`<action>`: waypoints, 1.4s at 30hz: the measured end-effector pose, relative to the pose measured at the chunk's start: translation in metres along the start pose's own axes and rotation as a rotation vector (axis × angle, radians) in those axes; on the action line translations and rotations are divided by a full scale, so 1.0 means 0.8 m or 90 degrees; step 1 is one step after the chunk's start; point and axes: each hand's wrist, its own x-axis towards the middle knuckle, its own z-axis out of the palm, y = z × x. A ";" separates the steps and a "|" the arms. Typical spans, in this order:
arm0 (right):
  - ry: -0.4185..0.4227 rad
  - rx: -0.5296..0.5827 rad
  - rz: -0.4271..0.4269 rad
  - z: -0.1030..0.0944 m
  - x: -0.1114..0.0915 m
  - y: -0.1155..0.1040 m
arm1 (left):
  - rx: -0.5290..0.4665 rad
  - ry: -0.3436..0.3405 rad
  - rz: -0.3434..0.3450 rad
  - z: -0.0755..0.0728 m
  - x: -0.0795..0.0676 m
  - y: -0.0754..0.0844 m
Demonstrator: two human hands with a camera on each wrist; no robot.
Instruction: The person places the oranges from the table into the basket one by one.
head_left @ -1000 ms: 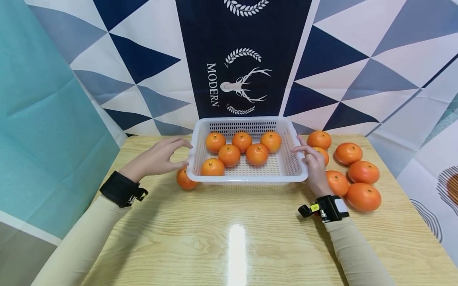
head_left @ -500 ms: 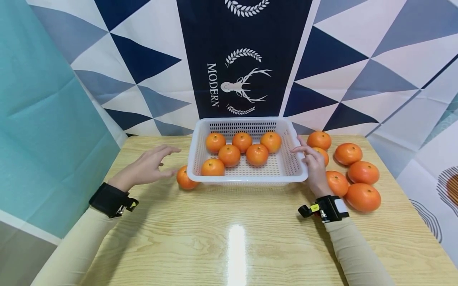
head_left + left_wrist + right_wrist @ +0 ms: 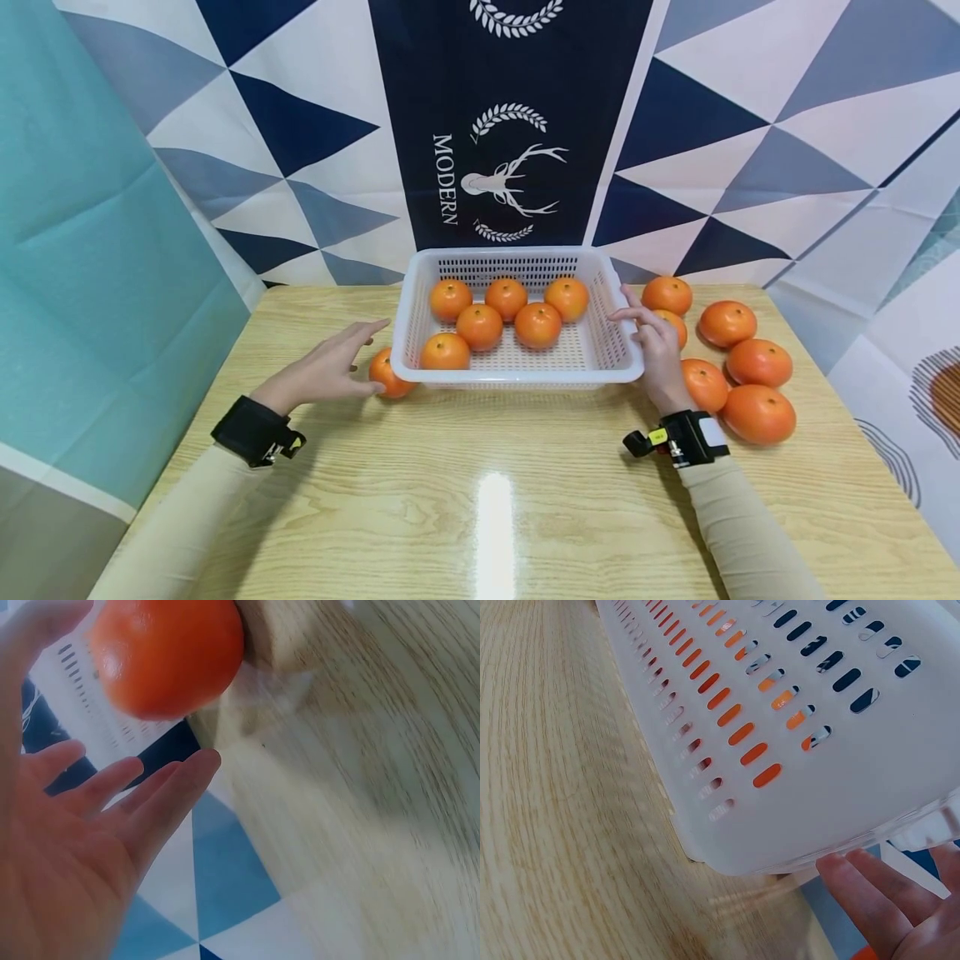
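Observation:
Left of a white slotted plastic basket (image 3: 517, 377), a round, smooth orange fruit (image 3: 384, 372) lies on the table, partly hidden by the basket's rim. My left hand (image 3: 318, 371) is beside this fruit, thumb low and fingers spread forward. In the left wrist view, the fruit (image 3: 169, 656) sits just past the extended fingers (image 3: 169, 802), and I see no grip on it. My right hand (image 3: 658, 358) rests at the basket's right rim. Its fingertips (image 3: 838, 871) touch the basket's edge in the right wrist view. Inside the basket are several similar fruits (image 3: 480, 327).
More orange fruits (image 3: 759, 363) lie on the table right of the basket, some close beside my right hand. The basket stands near the back edge of the wooden table (image 3: 375, 500), before a patterned cloth (image 3: 517, 75). A teal cloth (image 3: 97, 275) hangs at the left.
My left hand has left the basket's left rim, drawn back to the left, then come lower and nearer the loose fruit. My right hand and the basket stay in place.

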 end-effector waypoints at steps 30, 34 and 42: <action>0.010 -0.034 -0.021 -0.001 0.000 0.002 | 0.039 0.004 0.067 0.023 0.026 0.007; 0.006 -0.026 -0.021 -0.001 0.001 0.004 | 0.040 0.000 0.070 0.022 0.026 0.008; 0.007 -0.026 -0.026 -0.001 0.000 0.003 | 0.041 -0.007 0.060 0.021 0.024 0.003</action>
